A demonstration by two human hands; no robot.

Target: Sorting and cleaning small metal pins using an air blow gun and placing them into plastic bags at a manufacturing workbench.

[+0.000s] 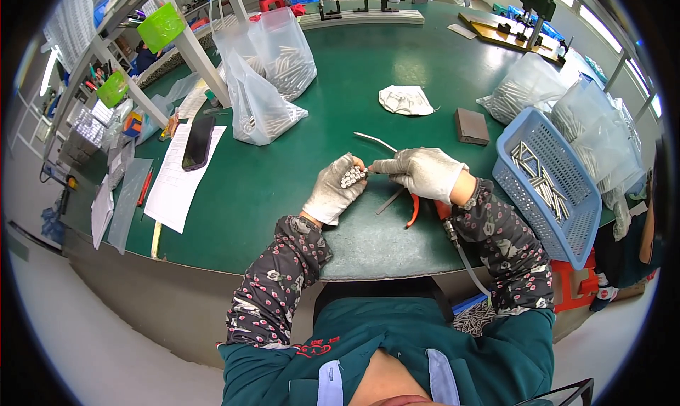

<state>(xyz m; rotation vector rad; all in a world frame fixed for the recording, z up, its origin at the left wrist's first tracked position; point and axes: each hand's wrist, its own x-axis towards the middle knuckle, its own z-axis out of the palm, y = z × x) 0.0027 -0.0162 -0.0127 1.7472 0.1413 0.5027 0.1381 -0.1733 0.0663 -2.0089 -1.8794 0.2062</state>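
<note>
My left hand, in a pale work glove with bare fingertips, is wrapped round a bundle of short metal pins, their round ends showing. From the right, my gloved right hand reaches to the bundle, fingers closed together and tips touching its edge; what they pinch is too small to make out. Under that hand is an air blow gun with an orange trigger, its thin bent nozzle sticking out beyond the glove. I cannot tell whether the palm grips the gun. A narrow grey strip lies between the hands.
Right of my arm stands a blue plastic basket with loose metal pins. Bags of pins fill the right side, more bags the back left. A brown block, white cloth, phone and papers lie on the green table.
</note>
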